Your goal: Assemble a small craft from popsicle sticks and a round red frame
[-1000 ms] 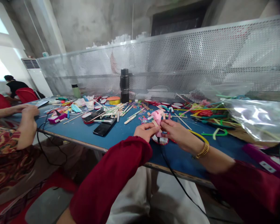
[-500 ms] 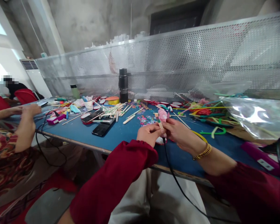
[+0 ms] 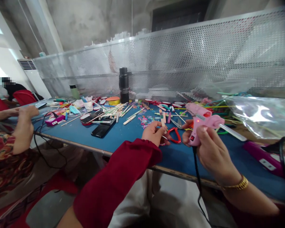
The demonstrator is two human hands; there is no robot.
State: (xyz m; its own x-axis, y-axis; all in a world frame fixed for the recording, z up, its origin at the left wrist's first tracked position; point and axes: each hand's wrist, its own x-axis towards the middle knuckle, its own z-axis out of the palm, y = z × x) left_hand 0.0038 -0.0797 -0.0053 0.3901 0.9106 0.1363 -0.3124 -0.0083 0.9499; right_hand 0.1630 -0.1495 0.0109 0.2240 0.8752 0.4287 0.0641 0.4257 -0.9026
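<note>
My right hand grips a pink hot glue gun by its handle, with a small light lit on the gun's side. A clear glue stick pokes out of the gun's back end, and the nozzle points away to the left. Pinched upright between the fingers of my left hand is a flat wooden craft stick; what is attached to it is too small to make out. Between both hands lie red-handled scissors on the blue table.
A black phone and a pile of craft sticks lie left of my hands. Behind stands a black bottle. To the right are a purple power strip and a clear plastic bag. Another person's hands are at far left.
The glue gun, held close against the craft stick before, has moved right and turned side-on with my right hand. The scissors now show between my hands. My left hand stays almost still.
</note>
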